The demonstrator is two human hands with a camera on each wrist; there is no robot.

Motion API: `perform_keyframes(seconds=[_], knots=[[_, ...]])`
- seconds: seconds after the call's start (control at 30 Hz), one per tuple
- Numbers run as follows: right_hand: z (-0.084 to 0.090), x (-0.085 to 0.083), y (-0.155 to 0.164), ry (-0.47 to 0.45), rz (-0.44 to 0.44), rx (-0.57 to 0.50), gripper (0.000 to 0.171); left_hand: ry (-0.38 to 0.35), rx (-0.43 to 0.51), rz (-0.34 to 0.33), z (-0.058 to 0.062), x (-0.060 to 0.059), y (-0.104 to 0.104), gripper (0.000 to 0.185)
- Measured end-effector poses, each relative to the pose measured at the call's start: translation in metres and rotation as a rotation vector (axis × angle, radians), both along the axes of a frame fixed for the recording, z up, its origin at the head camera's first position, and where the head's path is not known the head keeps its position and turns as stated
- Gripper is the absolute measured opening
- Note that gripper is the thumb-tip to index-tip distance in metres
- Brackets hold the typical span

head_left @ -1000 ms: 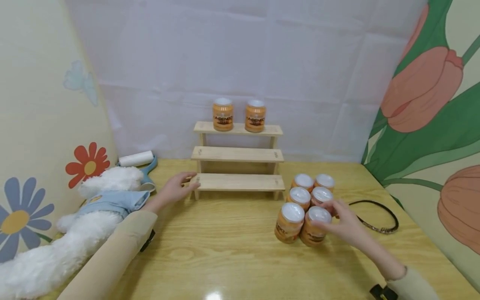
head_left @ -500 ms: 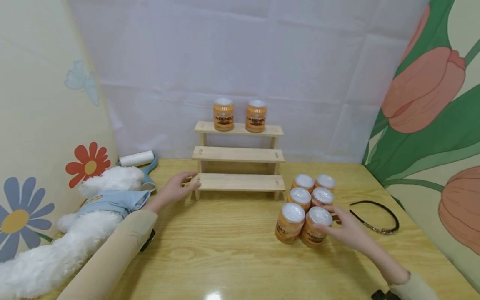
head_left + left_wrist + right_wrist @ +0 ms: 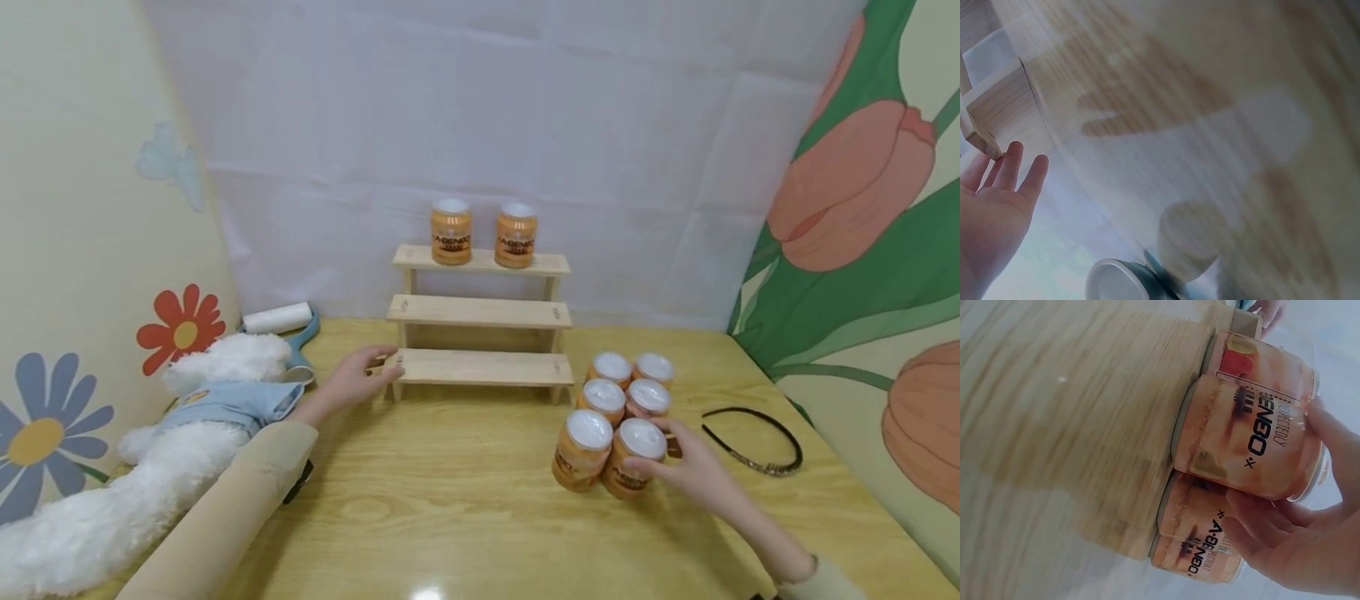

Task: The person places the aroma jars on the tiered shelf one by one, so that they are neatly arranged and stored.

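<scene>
Jar (image 3: 1244, 440), orange, squat, cylindrical, upright, at lower right of the head frame, grouped with five similar jars (image 3: 577, 462), nearest row, right-hand place. Lid (image 3: 642, 439) whitish and glossy; black capitals along the side, partly legible as "ENBO", with a yellowish patch and a dark mark. Grasped near the top between thumb and fingers of right hand (image 3: 693, 467). Left hand (image 3: 352, 383), left of centre: fingers loosely extended, touching left end of wooden shelf (image 3: 487, 367), lowest board. Two further orange jars (image 3: 515, 237) on top board, upper centre.
</scene>
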State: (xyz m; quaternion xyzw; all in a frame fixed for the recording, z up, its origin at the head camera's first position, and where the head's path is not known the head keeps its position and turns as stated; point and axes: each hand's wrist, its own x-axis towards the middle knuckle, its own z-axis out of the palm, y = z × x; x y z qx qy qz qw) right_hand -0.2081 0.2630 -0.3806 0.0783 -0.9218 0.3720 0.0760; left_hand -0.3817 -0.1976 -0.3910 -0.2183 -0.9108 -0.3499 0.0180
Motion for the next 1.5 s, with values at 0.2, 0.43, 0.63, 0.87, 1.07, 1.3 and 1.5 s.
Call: perform_keyframes(seconds=[0.2,0.43,0.63,0.87,1.07,1.3,1.5], knots=[[0.002,0.006,0.001,-0.003,-0.016,0.032,0.057,-0.001,0.000,0.004,-0.002,-0.001,0.000,0.060],[0.016,0.016,0.005,-0.090,0.031,0.018,0.055,-0.015,0.002,0.010,-0.002,-0.001,-0.001,0.062],[0.037,0.018,0.007,-0.141,0.053,0.008,0.063,-0.009,-0.009,0.006,-0.002,0.000,-0.004,0.063],[0.066,0.014,0.010,-0.125,0.094,-0.021,0.057,-0.016,0.001,0.008,0.000,0.001,-0.003,0.061],[0.089,0.009,0.003,-0.091,0.083,-0.011,0.058,-0.012,0.018,-0.003,-0.001,-0.001,-0.002,0.059],[0.101,-0.015,-0.016,0.011,0.082,-0.009,0.058,-0.011,0.008,0.008,-0.001,-0.002,-0.003,0.059],[0.105,-0.043,-0.039,0.012,0.097,-0.069,0.065,0.004,-0.001,0.010,-0.002,0.000,-0.003,0.060]])
